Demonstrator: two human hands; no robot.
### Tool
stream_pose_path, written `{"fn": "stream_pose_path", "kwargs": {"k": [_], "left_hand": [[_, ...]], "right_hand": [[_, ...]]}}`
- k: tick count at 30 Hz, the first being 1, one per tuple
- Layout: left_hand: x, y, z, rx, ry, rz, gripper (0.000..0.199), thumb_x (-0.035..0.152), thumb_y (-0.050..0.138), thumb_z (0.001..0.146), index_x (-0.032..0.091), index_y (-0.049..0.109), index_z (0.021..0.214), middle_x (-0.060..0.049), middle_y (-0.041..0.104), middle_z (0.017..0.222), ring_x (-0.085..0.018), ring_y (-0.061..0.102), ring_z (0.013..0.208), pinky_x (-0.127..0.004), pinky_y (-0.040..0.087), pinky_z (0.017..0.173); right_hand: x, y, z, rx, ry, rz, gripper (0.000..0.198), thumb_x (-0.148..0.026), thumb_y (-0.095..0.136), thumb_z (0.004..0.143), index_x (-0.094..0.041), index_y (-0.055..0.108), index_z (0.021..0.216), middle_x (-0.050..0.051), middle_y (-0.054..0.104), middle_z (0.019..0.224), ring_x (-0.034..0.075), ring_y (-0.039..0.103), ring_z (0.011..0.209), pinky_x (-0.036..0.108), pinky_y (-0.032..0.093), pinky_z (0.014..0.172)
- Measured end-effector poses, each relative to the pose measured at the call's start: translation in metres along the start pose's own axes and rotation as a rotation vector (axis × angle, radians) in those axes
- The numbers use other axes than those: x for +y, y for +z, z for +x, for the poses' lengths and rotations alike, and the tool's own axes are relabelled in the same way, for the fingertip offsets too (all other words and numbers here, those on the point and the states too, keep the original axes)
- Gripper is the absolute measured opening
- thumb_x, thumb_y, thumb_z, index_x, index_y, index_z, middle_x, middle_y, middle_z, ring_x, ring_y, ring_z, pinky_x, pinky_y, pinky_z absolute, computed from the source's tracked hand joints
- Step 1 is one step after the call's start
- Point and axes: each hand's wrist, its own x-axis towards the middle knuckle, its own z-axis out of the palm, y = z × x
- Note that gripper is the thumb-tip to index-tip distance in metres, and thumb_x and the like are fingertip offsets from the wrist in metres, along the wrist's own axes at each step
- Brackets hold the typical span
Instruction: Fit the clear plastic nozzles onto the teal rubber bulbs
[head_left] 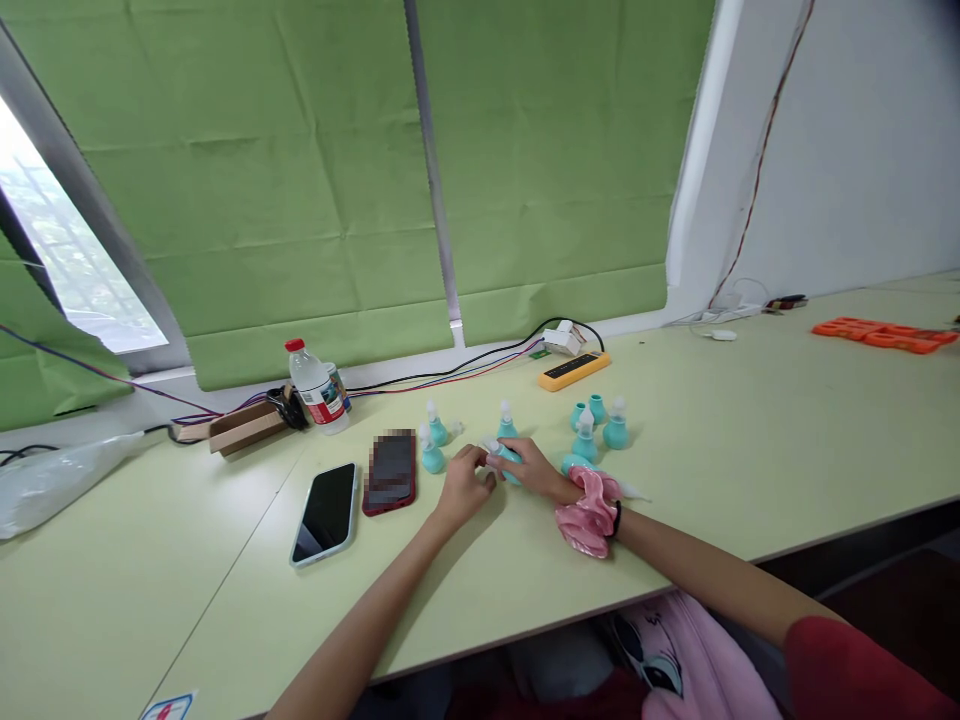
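Note:
My right hand (529, 466) is wrapped round a teal squeeze bulb (508, 466), which lies tilted with its pale end toward my left hand (466, 484). The left fingers are pinched together at a small clear tip (490, 445) by that end; the fingers partly cover it. Just beyond my hands another teal bulb with a clear nozzle (507, 422) stands upright. Two more bulbs with nozzles (432, 455) are left of them. To the right is a cluster of teal bulbs (616, 430), some with nozzles and two with open necks. One more bulb (577, 462) is partly hidden by my right wrist.
Two phones (325, 512) lie at the left, near a red-capped bottle (316, 390) and a cardboard tray (251, 428). Toward the back are a yellow-and-black device (574, 371) and cables. Orange plastic pieces (883, 334) lie far right. The table's front edge is close to my body.

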Motion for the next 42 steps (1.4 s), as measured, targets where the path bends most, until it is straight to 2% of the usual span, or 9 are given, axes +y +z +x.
{"fn": "stream_pose_path", "kwargs": {"k": [5, 9, 16, 19, 23, 29, 36, 39, 42], "left_hand": [[0.008, -0.011, 0.006, 0.094, -0.317, -0.552, 0.013, 0.017, 0.058, 0.054, 0.011, 0.055, 0.066, -0.002, 0.055, 0.063, -0.012, 0.054, 0.059, -0.027, 0.046, 0.059], [0.008, -0.018, 0.008, 0.174, -0.452, -0.940, 0.019, 0.022, 0.061, 0.054, 0.009, 0.057, 0.069, -0.001, 0.056, 0.060, -0.011, 0.054, 0.055, -0.028, 0.047, 0.060], [0.006, -0.022, 0.011, 0.224, -0.608, -1.215, 0.021, 0.020, 0.062, 0.057, 0.010, 0.060, 0.076, -0.002, 0.058, 0.062, -0.008, 0.055, 0.055, -0.020, 0.046, 0.057], [0.005, -0.024, 0.012, 0.222, -0.603, -1.208, 0.020, 0.020, 0.062, 0.058, 0.010, 0.061, 0.075, -0.003, 0.059, 0.064, -0.008, 0.055, 0.055, -0.019, 0.046, 0.055], [0.005, -0.024, 0.011, 0.172, -0.503, -1.123, 0.022, 0.024, 0.066, 0.056, 0.008, 0.061, 0.071, -0.003, 0.057, 0.061, -0.008, 0.053, 0.054, -0.020, 0.045, 0.052], [0.003, -0.023, 0.011, 0.209, -0.484, -1.021, 0.024, 0.031, 0.066, 0.056, 0.009, 0.059, 0.062, -0.001, 0.053, 0.055, -0.007, 0.049, 0.050, -0.020, 0.043, 0.049], [0.006, -0.027, 0.010, 0.220, -0.356, -0.678, 0.028, 0.038, 0.061, 0.059, 0.011, 0.057, 0.057, 0.001, 0.049, 0.047, -0.007, 0.043, 0.040, -0.020, 0.039, 0.040], [0.008, -0.027, 0.009, 0.196, -0.353, -0.683, 0.026, 0.036, 0.065, 0.056, 0.011, 0.060, 0.060, 0.001, 0.050, 0.047, -0.007, 0.043, 0.040, -0.020, 0.038, 0.040], [0.008, -0.028, 0.009, 0.110, -0.383, -0.768, 0.026, 0.035, 0.065, 0.055, 0.010, 0.062, 0.061, -0.001, 0.053, 0.051, -0.007, 0.045, 0.044, -0.020, 0.039, 0.043]], "right_hand": [[-0.004, -0.002, -0.001, 0.029, 0.010, 0.080, 0.028, -0.042, 0.045, 0.075, -0.016, 0.044, 0.064, -0.004, 0.046, 0.052, 0.008, 0.042, 0.048, 0.020, 0.033, 0.051], [-0.005, -0.002, -0.001, 0.036, 0.009, 0.095, 0.026, -0.041, 0.042, 0.076, -0.016, 0.043, 0.068, -0.004, 0.047, 0.053, 0.008, 0.042, 0.048, 0.020, 0.034, 0.051], [-0.004, -0.001, -0.004, -0.041, -0.059, -0.138, 0.024, -0.034, 0.043, 0.076, -0.015, 0.045, 0.061, -0.003, 0.045, 0.052, 0.008, 0.039, 0.049, 0.019, 0.030, 0.050], [-0.004, 0.000, -0.005, -0.050, -0.077, -0.206, 0.023, -0.033, 0.044, 0.075, -0.015, 0.046, 0.061, -0.004, 0.043, 0.051, 0.007, 0.036, 0.049, 0.019, 0.028, 0.049], [-0.004, 0.000, -0.005, -0.017, -0.072, -0.232, 0.023, -0.032, 0.043, 0.076, -0.015, 0.047, 0.061, -0.004, 0.040, 0.051, 0.007, 0.034, 0.049, 0.019, 0.027, 0.048], [-0.003, 0.001, -0.004, 0.048, -0.008, -0.280, 0.024, -0.034, 0.043, 0.076, -0.016, 0.048, 0.061, -0.004, 0.043, 0.050, 0.007, 0.035, 0.048, 0.020, 0.025, 0.047], [-0.006, 0.000, -0.006, 0.005, -0.026, -0.418, 0.022, -0.034, 0.045, 0.074, -0.016, 0.051, 0.062, -0.004, 0.042, 0.049, 0.007, 0.035, 0.047, 0.020, 0.026, 0.050], [-0.008, -0.001, -0.007, -0.006, -0.037, -0.512, 0.022, -0.034, 0.044, 0.075, -0.017, 0.052, 0.066, -0.003, 0.044, 0.051, 0.008, 0.037, 0.048, 0.020, 0.026, 0.052], [-0.008, -0.001, -0.007, -0.001, -0.039, -0.608, 0.023, -0.035, 0.041, 0.077, -0.017, 0.053, 0.070, -0.001, 0.047, 0.053, 0.009, 0.040, 0.050, 0.021, 0.026, 0.052]]}}
